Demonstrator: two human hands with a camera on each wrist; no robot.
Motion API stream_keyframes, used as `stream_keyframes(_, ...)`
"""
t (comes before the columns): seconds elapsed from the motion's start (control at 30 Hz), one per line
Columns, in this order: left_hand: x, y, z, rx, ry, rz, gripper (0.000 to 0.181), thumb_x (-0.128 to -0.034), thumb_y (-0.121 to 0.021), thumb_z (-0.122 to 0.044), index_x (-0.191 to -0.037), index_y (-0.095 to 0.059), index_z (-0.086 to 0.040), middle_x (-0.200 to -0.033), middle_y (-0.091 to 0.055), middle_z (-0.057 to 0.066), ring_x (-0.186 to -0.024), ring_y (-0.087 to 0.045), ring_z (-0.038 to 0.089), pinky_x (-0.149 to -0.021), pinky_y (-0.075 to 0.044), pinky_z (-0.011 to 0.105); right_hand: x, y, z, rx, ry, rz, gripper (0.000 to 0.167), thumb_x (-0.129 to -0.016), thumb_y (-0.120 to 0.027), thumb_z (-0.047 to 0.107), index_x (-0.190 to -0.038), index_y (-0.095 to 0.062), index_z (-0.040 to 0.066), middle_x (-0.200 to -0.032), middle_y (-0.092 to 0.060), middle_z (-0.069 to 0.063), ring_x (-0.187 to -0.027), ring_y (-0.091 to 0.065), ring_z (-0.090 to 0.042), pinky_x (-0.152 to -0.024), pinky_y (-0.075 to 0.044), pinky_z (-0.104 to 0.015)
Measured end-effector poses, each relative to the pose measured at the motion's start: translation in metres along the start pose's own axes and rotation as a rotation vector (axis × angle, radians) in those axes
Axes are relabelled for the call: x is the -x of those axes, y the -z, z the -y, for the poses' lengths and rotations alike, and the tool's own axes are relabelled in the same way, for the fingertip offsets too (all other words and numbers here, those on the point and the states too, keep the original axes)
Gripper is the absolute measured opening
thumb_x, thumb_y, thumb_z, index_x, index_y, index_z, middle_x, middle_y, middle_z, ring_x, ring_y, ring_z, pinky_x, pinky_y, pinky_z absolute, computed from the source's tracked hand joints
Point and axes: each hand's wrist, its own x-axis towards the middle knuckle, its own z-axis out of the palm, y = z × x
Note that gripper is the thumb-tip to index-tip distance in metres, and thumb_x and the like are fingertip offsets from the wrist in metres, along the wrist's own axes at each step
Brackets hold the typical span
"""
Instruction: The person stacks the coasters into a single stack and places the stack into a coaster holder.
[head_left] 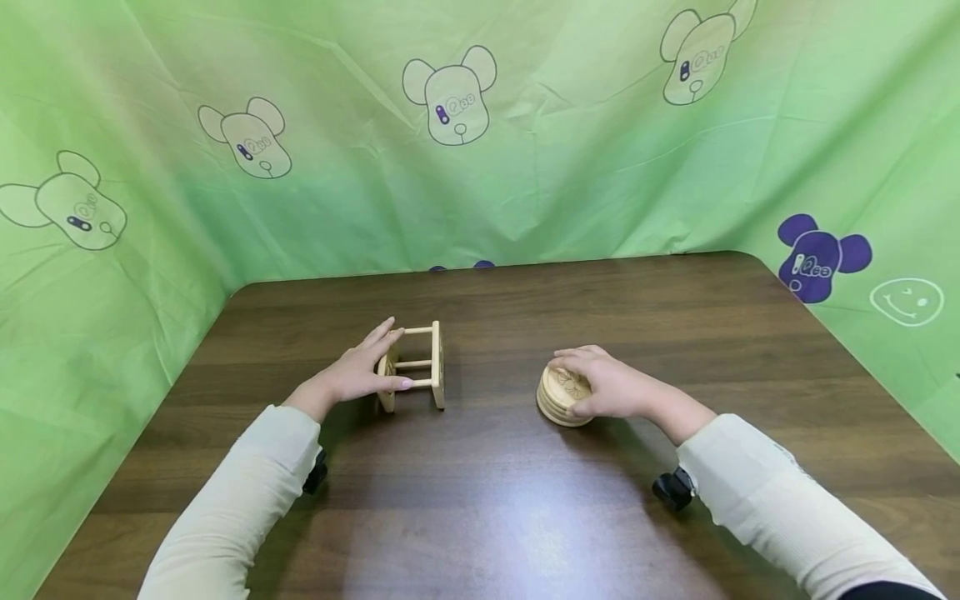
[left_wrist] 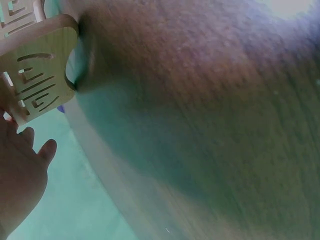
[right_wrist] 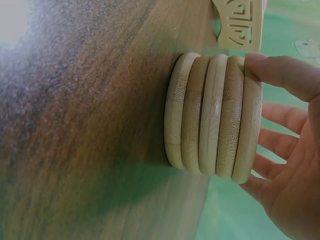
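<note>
A light wooden coaster rack (head_left: pixel 437 367), with two cut-out side panels joined by rods, stands left of centre on the table. My left hand (head_left: pixel 351 375) grips its left panel, thumb at the near side and fingers at the far side. In the left wrist view, part of that hand (left_wrist: pixel 22 170) shows beside the slotted panel (left_wrist: pixel 42 72); the thumb is out of sight. Several round wooden coasters (right_wrist: pixel 209 115) lie stacked to the right. With thumb and fingers, my right hand (head_left: pixel 618 387) pinches the rim of the top coaster (right_wrist: pixel 249 125), which bears an engraved pattern.
Both things stand on a dark brown wood-grain table (head_left: pixel 480 483), with a stretch of tabletop between them. A green cloth (head_left: pixel 570 192) printed with bear heads hangs behind the table and along its sides. Black wrist cameras (head_left: pixel 673 490) sit under the sleeves.
</note>
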Motion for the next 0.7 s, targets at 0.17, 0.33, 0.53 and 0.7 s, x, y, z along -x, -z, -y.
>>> stream_keyframes(0.17,0.000,0.000,-0.003,-0.033,-0.007,0.010,0.089,-0.0727,-0.055,-0.057,-0.139,-0.015,-0.013,-0.144,0.002,0.003,-0.129,0.001,0.026,-0.093,-0.009,0.058,0.002,-0.002,0.000,-0.009,-0.012,0.005,0.060,-0.060,-0.068,0.012,-0.115,-0.050,-0.004,-0.122,-0.042,-0.025,-0.112,-0.032,-0.038,-0.090,-0.027,-0.047)
stream_keyframes(0.33,0.000,0.003,-0.009,-0.050,-0.006,0.013,0.089,-0.0727,-0.057,-0.055,-0.139,-0.015,-0.013,-0.144,0.001,0.006,-0.129,0.004,0.025,-0.094,-0.007,0.057,0.004,0.000,0.003,-0.010,-0.012,0.001,0.059,-0.063,-0.070,0.013,-0.115,-0.049,-0.005,-0.122,-0.042,-0.025,-0.112,-0.033,-0.038,-0.091,-0.026,-0.048)
stream_keyframes(0.53,0.000,0.011,-0.021,-0.035,-0.055,-0.019,0.085,-0.0754,-0.057,-0.051,-0.139,-0.016,-0.013,-0.144,-0.001,0.006,-0.129,0.004,0.023,-0.095,-0.006,0.056,0.005,0.002,0.004,-0.005,-0.009,-0.036,0.056,-0.068,-0.070,0.014,-0.116,-0.049,-0.007,-0.119,-0.046,-0.023,-0.111,-0.035,-0.038,-0.092,-0.026,-0.047)
stream_keyframes(0.7,-0.001,0.013,-0.038,-0.029,-0.136,-0.037,0.080,-0.0770,-0.056,-0.049,-0.138,-0.020,-0.013,-0.143,-0.010,0.004,-0.129,-0.001,0.019,-0.096,-0.008,0.054,0.008,0.003,0.002,-0.034,-0.042,-0.098,0.049,-0.073,-0.064,0.013,-0.115,-0.049,-0.007,-0.114,-0.050,-0.019,-0.109,-0.039,-0.034,-0.090,-0.028,-0.046)
